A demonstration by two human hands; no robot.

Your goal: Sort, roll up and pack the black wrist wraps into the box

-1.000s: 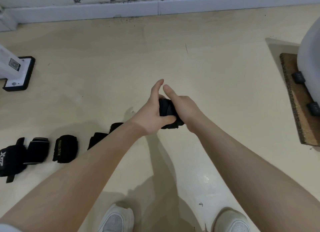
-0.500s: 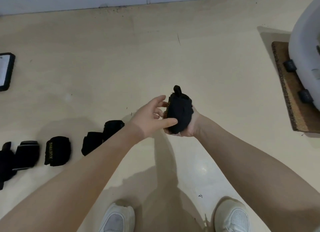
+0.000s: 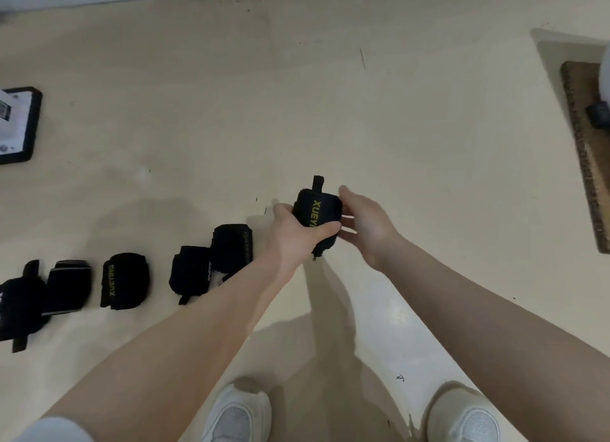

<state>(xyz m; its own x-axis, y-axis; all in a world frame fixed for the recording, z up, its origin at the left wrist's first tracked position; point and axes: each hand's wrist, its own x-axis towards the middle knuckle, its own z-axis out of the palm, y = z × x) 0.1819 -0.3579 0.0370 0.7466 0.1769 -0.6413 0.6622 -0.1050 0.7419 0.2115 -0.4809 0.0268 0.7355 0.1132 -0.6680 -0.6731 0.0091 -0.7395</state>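
Note:
My left hand (image 3: 293, 233) grips a rolled black wrist wrap (image 3: 318, 212) with yellow XUEYING lettering, thumb across its front, a short tab sticking up from its top. My right hand (image 3: 366, 223) is beside the roll on its right, fingers fairly straight and touching its side. Several more rolled black wraps lie in a row on the floor to the left: one (image 3: 231, 246) near my left wrist, another (image 3: 189, 273) beside it, a third with yellow lettering (image 3: 125, 281), and further ones (image 3: 67, 286) at the left edge. No box is recognisable.
A black-framed white device base (image 3: 19, 124) stands at the far left. A brown cork-like mat (image 3: 584, 151) with a white rounded object and a black foot on it is at the right edge. My white shoes (image 3: 237, 412) are at the bottom. The floor is cream.
The rolled wrap passed from my right hand into my left hand's grip and turned so its yellow lettering faces up. My right hand's fingers loosened beside it. The view shifted right.

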